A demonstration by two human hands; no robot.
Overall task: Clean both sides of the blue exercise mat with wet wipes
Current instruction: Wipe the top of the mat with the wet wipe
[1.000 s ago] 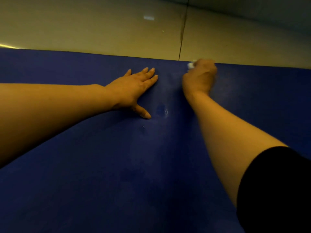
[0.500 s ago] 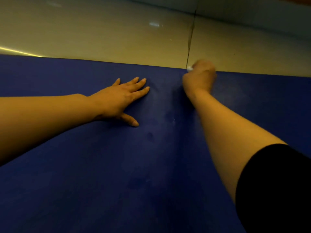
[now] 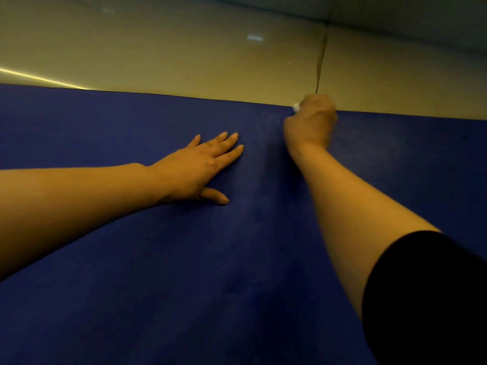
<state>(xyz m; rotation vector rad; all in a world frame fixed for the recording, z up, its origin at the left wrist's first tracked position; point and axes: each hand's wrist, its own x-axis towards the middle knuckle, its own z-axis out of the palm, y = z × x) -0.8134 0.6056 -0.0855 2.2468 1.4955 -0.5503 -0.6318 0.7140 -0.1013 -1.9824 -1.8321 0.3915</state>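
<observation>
A blue exercise mat was seen spread flat across a glossy, pale tiled floor, filling the lower and middle part of the head-camera view, its far edge running from the left side toward the right just below the tiles. The left hand was laid palm down on the mat's surface, fingers straight and slightly fanned, the thumb splayed toward the near side; nothing was held in it. The right hand was placed farther away, at the mat's far edge, with its fingers curled around a white wet wipe, of which only a small bright corner was shown poking out on the left of the knuckles. The hand was slightly blurred, and how much of the wipe was pressed against the mat could not be told, since the rest of it was hidden under the fist. The two hands were set near each other but apart, a strip of bare mat left between them. A dark grout line in the floor was seen running away from the point just behind the right hand. A black sleeve was worn on the right upper arm, at the lower right corner, while the left forearm was shown bare.
</observation>
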